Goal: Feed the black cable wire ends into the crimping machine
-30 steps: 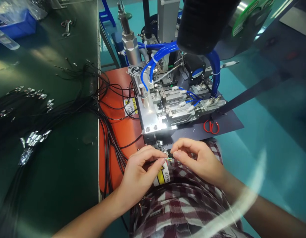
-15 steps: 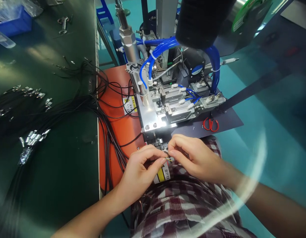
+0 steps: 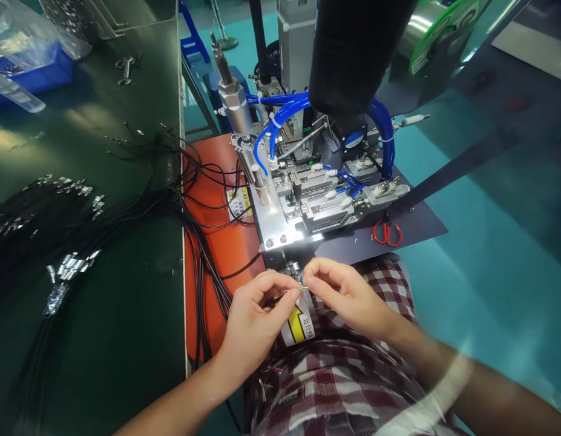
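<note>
My left hand (image 3: 255,315) is closed in a pinch, thumb against forefinger, on the end of a cable. Thin coloured wires (image 3: 304,289) stick out of that pinch toward the right. At their tips my right hand (image 3: 350,300) is also closed, thumb and forefinger together on the wires. The fingers cover most of the cable end, so the number of wires is hard to make out. Just behind the fingertips is a small metal fixture (image 3: 293,267) at the machine's front edge. Below them a yellow and white label (image 3: 299,327) is partly covered by my left hand.
Ahead stands a machine with a metal plate (image 3: 273,221) and blue air hoses (image 3: 287,112). Red-handled scissors (image 3: 387,233) lie at right. Black cables (image 3: 201,260) cross an orange board (image 3: 221,248) onto the green table (image 3: 126,339). A blue bin (image 3: 44,72) stands far left.
The wires stood apart below my fingertips before; now they run nearly straight between both hands. My right fingers have moved slightly left onto their tips. The whole view has shifted a little.
</note>
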Available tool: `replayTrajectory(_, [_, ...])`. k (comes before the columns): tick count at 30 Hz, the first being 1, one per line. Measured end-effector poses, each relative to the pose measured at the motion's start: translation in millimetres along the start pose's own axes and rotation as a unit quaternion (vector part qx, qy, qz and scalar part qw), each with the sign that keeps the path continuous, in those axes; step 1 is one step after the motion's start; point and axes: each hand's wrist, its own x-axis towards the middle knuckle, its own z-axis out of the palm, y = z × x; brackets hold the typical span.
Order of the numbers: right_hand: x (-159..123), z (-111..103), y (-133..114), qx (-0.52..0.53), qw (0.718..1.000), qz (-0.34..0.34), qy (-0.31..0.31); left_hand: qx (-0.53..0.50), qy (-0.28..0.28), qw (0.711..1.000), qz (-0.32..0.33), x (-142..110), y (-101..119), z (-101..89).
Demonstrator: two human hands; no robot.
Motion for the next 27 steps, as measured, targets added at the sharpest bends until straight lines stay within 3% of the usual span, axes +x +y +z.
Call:
replayTrajectory(8, [-3.9, 15.4, 5.5, 0.061, 0.992, 0.058, 0.094, -0.045, 0.031, 0.998, -0.032, 2.6, 0.5, 1.6])
replayTrajectory(14, [-6.3, 26.6, 6.5, -0.082, 0.976, -0.088, 0.181, -0.042, 0.034, 0.998, -0.032, 2.7, 1.3, 2.7])
replayTrajectory(16, [-5.2, 26.4, 6.8, -0.106, 0.972, -0.101, 0.182, -0.054, 0.04, 0.997, -0.042, 2.0, 1.0, 3.1])
replayTrajectory(21, [-2.3, 19.3, 8.8, 0.036, 0.99, 0.017, 0.132, -0.088, 0.048, 0.993, -0.067, 0.4, 0.6, 2.2])
replayTrajectory(27, [-5.7, 18.4, 7.9, 0.044, 0.988, 0.056, 0.134, -0.092, 0.051, 0.991, -0.083, 1.9, 0.6, 1.9])
